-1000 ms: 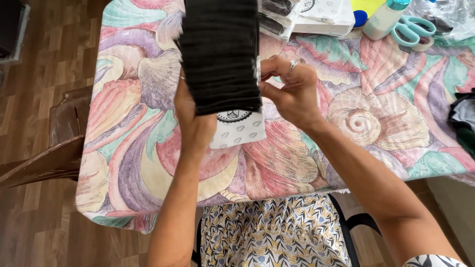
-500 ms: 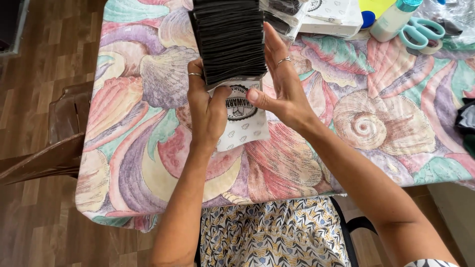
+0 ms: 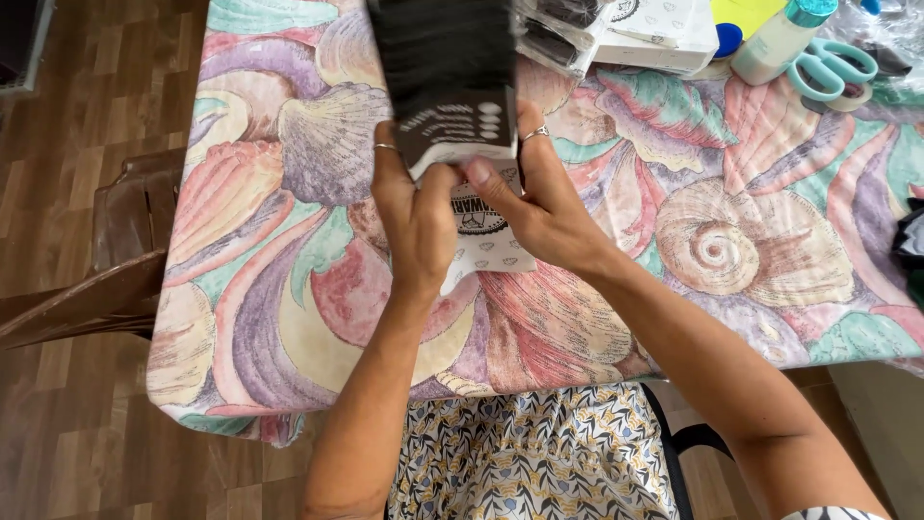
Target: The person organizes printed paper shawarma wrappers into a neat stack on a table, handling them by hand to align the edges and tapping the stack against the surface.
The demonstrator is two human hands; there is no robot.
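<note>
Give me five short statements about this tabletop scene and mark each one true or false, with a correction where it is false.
1. Both hands grip the lower end of the black stack. True: the left hand and the right hand meet at its near edge.
2. The tablecloth is plain white. False: it has a pastel seashell pattern.
3. Teal-handled scissors lie at the far right of the table. True.
4. The left hand wears no ring. False: a ring shows on one finger.
5. A white printed card lies on the table beneath the hands. True.
</note>
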